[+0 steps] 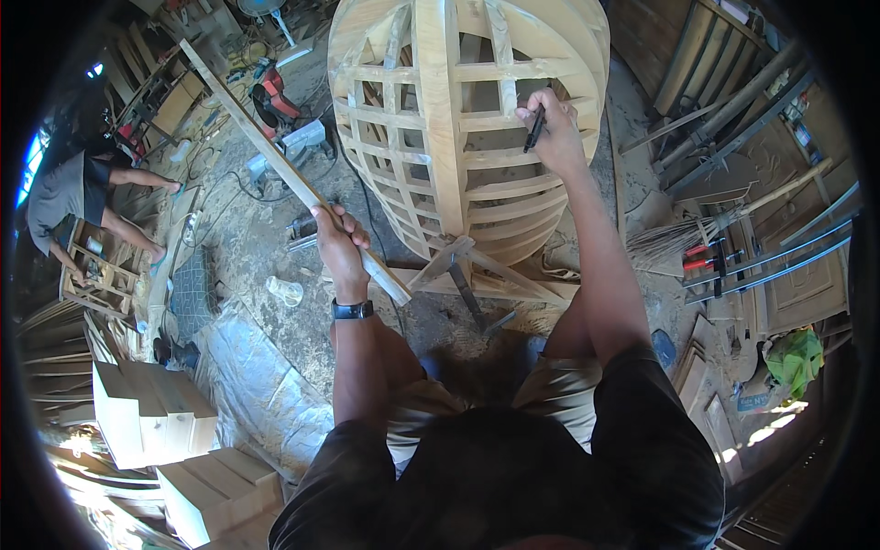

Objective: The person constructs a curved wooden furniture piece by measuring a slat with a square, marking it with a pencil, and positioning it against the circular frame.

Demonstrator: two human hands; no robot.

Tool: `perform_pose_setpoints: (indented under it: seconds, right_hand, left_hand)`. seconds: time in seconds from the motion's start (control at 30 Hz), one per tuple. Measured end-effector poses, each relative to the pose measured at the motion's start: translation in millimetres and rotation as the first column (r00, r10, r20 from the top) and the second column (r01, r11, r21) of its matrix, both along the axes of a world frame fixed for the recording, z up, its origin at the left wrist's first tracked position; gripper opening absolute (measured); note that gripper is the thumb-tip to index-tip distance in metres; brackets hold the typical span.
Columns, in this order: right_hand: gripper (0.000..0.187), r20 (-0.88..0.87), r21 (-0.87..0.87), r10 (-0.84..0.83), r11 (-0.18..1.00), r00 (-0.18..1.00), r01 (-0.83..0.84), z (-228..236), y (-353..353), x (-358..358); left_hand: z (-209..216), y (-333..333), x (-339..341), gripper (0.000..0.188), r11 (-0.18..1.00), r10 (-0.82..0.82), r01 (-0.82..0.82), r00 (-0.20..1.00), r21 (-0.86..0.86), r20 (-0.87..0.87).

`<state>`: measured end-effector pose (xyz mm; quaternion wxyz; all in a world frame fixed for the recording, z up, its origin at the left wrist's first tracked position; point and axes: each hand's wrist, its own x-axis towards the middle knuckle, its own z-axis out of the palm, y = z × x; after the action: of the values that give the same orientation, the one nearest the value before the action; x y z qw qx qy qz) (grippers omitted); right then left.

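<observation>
Left hand (341, 240) grips a long wooden strip (247, 117) near its lower end, slanting it beside the ribbed wooden frame (446, 128), which stands ahead on the floor (275, 243). Over the frame's right side, the right hand (556, 133) has its fingers closed around a slim black pen-like tool (534, 130); whether that hand touches a rib is hard to tell. Marking or checking the frame seems the step in hand; the next move likely calls for steady aim and keeping the strip clear of the ribs.

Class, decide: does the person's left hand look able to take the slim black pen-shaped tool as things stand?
Probably not: the left hand grips a long, pale wooden strip, and the pen-shaped tool sits in the right hand.
</observation>
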<state>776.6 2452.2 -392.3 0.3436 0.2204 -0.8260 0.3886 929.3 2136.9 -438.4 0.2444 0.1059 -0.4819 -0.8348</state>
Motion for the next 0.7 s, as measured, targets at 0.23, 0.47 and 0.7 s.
perform_pose_setpoints:
  seconds: [0.23,0.47,0.7]
  right_hand:
    - [0.03,-0.086,0.004,0.102,0.995,0.991,-0.102,8,6,6]
    - [0.037,0.03,0.213,0.029,0.976,0.999,-0.035,24,-3,40]
    - [0.035,0.047,0.294,-0.036,0.956,0.998,0.021,18,12,45]
  left_hand:
    - [1,3,-1,0.047,1.0,-0.008,0.008,1.0,-0.002,0.007]
    - [-1,-3,1,0.047,1.0,-0.001,0.001,1.0,-0.015,0.006]
    - [-1,-5,4,0.047,1.0,-0.005,0.005,1.0,-0.003,-0.001]
